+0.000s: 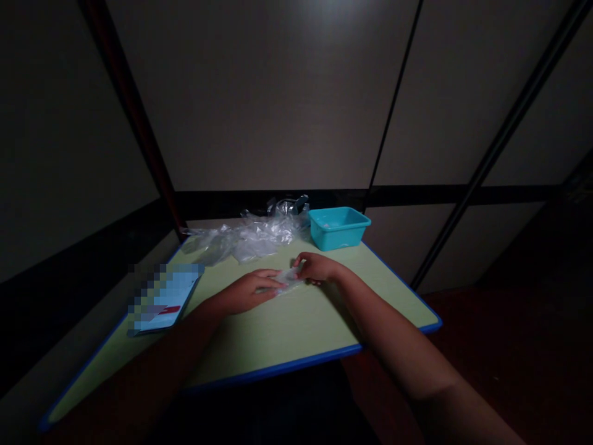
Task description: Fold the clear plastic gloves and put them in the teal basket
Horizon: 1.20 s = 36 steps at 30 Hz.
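Note:
A small clear plastic bag (288, 281) lies on the table between my hands. My left hand (250, 290) rests flat with its fingers stretched out over the bag's left side. At the bag's right end, my right hand (315, 268) has its fingers curled in, pinching the edge of the plastic. Behind the hands spreads a loose pile of crumpled clear plastic bags (259, 235). To the right of that pile stands a turquoise plastic basket (340, 236); little of its inside shows.
The light green table (278, 346) has a blue edge. On its left lies a light blue book or folder (178, 296) with a red mark, partly blurred out. Cabinet panels (269, 99) rise just behind the table.

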Motion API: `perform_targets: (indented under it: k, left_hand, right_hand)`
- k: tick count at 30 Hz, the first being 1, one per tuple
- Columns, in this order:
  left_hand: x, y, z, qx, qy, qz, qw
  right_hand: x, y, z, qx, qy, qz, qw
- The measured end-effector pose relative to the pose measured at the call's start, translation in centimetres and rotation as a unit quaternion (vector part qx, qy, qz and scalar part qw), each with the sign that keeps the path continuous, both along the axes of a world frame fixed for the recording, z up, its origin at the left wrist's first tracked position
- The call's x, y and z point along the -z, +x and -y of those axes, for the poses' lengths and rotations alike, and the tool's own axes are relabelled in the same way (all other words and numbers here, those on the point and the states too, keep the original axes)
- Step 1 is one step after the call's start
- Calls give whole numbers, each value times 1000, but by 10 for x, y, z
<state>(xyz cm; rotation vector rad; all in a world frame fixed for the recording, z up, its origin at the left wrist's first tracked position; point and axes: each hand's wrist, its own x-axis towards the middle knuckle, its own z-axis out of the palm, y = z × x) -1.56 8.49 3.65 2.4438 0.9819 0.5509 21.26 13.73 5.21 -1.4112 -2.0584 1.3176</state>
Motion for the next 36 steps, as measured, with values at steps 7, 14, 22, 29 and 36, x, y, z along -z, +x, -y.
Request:
perform_targets:
  k: [7, 14, 22, 29, 36]
  left_hand:
    - [0, -2, -3, 33, 3, -19, 999]
    - [-1, -3, -2, 19, -9, -39, 999]
    - [-2, -2, -3, 32, 9, -72, 997]
    - [-1, -3, -2, 33, 8, -82, 996]
    - [-3, -2, -2, -40, 71, 32, 996]
  right_hand:
    - [0, 5, 0, -47, -21, 4, 999]
    - [-9, 7, 4, -71, -18, 25, 997]
    - [-16, 8, 8, -104, -21, 32, 994]
    - [-22, 10, 11, -104, -28, 12, 994]
    - [-5, -2, 6, 7, 49, 19, 999]
